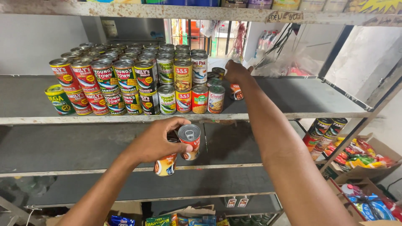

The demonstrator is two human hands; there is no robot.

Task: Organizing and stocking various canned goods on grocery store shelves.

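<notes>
The left hand (157,144) sits just below the middle of the view, fingers clenched around two tins held together — an upper can (190,141) with a silver pull-tab lid tipped toward the camera, and a lower can (166,164) with an orange label tucked beneath the palm at about 6 o'clock from the knuckles. Both cans hang in the air in front of the grey shelf board (75,146), clear of it.

The right hand (235,72) reaches far in along the upper shelf (301,98), at about 1 o'clock from the left hand. Its back faces the camera and the fingers curl down behind the stacked tins, so whether they grip anything cannot be told. A small red-and-white can (236,92) stands on the shelf just below the wrist, at 6 o'clock from that hand.

At 9 o'clock from the right hand stands the block of stacked cans (134,79), two layers high, with red, green and yellow labels. At 4 o'clock from the left hand, low on the right, a cardboard box (360,157) holds bright packets, with a few dark cans (326,129) stacked beside it.
</notes>
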